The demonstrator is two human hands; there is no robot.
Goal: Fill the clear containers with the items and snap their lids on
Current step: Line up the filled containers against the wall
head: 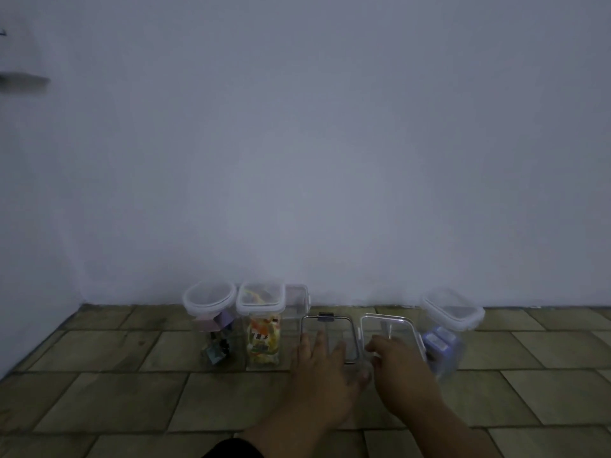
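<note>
resting flat left hand (pixel 322 366) on uncovered container (pixel 356 335), right hand (pixel 398 361) gripping the neighbouring lid (pixel 393 323).

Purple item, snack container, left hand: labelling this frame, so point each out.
purple item (pixel 441 342): head view, front face
snack container (pixel 264 338): head view, front wall
left hand (pixel 325 371): head view, its back

Room: plain pale grey-white painted wall (pixel 297 143) fills most of the view. A second wall in the same paint (pixel 29 226) meets it at left, corner soft and blurred. Floor of olive-brown rectangular tiles (pixel 99 391), staggered courses, dark grout lines, darker scuffed patches. Thin grey shelf (pixel 23 79) juts in at the upper left edge. Small dark fitting (pixel 2 33) above it, too blurred to identify. Light dim, cool bluish cast, shadows soft.
</note>
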